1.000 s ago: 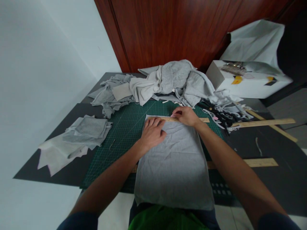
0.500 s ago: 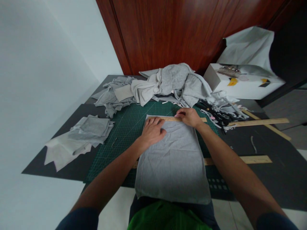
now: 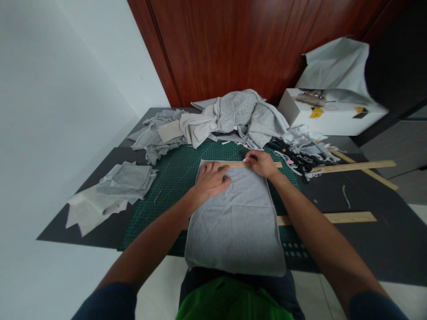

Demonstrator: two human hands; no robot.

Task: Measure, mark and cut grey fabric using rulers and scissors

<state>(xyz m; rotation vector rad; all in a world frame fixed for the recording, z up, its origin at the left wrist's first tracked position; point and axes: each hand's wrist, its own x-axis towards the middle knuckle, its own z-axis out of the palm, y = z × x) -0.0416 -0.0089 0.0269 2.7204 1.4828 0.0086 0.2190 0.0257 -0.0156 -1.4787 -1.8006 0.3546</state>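
Observation:
A grey cloth (image 3: 233, 222) lies over the green cutting mat (image 3: 176, 171), its near end hanging past the table edge onto my lap. Across its far edge runs a wooden ruler (image 3: 235, 164). My left hand (image 3: 212, 178) rests on the ruler's left part and the cloth, fingers stretched out and thumb spread. At the ruler's right part, my right hand (image 3: 262, 163) pinches a small pink piece of tailor's chalk (image 3: 246, 159), its tip near the ruler's far edge. A second wooden ruler (image 3: 350, 217) passes beneath the cloth.
Heaped grey fabric (image 3: 240, 111) lies along the back. Folded cloth pieces (image 3: 128, 180) sit at left. Black scissors (image 3: 296, 155) lie among scraps at right, beside crossed wooden strips (image 3: 360, 165). A white box (image 3: 336, 120) stands at the back right.
The whole view has shifted slightly. Both hands keep their places on the ruler, and the cloth lies as before; the right fingers have barely moved.

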